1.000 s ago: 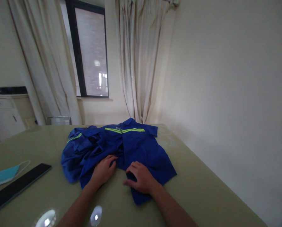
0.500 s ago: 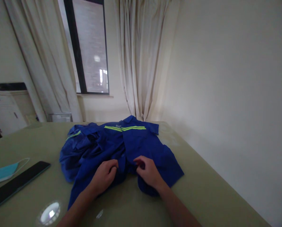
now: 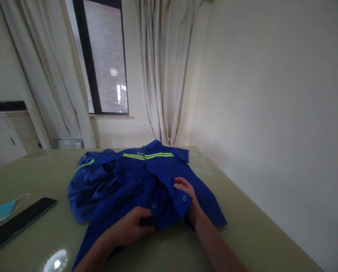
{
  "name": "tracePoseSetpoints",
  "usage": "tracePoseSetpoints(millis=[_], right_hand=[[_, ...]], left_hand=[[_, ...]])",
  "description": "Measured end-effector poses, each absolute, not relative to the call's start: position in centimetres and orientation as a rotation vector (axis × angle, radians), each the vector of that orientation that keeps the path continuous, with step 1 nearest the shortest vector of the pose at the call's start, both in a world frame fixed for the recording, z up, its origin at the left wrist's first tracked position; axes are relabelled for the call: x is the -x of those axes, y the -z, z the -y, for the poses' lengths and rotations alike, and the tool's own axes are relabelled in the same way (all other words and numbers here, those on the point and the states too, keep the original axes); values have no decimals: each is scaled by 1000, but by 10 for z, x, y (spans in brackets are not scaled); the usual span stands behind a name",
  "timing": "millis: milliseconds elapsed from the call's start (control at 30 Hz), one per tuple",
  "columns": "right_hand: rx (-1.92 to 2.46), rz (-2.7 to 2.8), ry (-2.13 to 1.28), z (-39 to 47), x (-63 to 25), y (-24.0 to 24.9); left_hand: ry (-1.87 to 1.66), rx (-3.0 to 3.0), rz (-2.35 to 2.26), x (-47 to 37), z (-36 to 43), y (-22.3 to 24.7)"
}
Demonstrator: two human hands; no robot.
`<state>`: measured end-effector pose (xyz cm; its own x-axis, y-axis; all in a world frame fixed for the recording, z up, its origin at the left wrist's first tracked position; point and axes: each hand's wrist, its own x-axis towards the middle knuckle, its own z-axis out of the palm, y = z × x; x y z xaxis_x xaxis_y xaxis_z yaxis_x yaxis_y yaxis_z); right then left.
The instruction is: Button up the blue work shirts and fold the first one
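A blue short-sleeved work shirt with yellow-green stripes lies spread on the table, collar at the far side. My right hand grips one front edge of the shirt and lifts it, so the flap folds back with a button showing. At the near hem my left hand is closed on the opposite front edge, just below another button. Between the two hands the shirt front gapes apart. To the left, a bunched blue garment with a matching stripe lies against the shirt.
A black phone-like slab and a light blue face mask lie on the glossy greenish table at left. A pale wall runs along the right side. Curtains and a window stand beyond the far edge.
My right hand has taken up the shirt's right front edge, raised it and folded it outward. My left hand has moved slightly right and down, onto the left front edge.
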<state>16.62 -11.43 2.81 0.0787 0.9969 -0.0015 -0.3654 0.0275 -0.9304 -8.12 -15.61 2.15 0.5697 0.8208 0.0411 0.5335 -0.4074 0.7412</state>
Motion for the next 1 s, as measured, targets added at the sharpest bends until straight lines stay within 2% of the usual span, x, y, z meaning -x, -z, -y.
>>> tracePoseSetpoints(millis=[100,200,433,600,700,867,1000], right_hand=[[990,1060,-1174,119,-158,-30],[1048,1499,-1016,128,-144,-30],[1018,2151,-1125,148,-155,-46],[1122,2493,-949,155,-156,-44],[1137,2527,-893,158,-151,-40],[1012,2288,-993,154,-155,-45],[1024,2061,-842,146,-156,-46]], left_hand=[[-540,-1909,-1192,85,154,-15],[-700,-1765,-1162,84,147,-15],[-1044,-1710,-1364,92,125,-18],[-1149,-1631,-1391,97,119,-5],[-1176,-1555,-1335,95,120,-4],[-1182,-1519,-1279,92,123,-11],[-1111,-1536,-1225,90,126,-14]])
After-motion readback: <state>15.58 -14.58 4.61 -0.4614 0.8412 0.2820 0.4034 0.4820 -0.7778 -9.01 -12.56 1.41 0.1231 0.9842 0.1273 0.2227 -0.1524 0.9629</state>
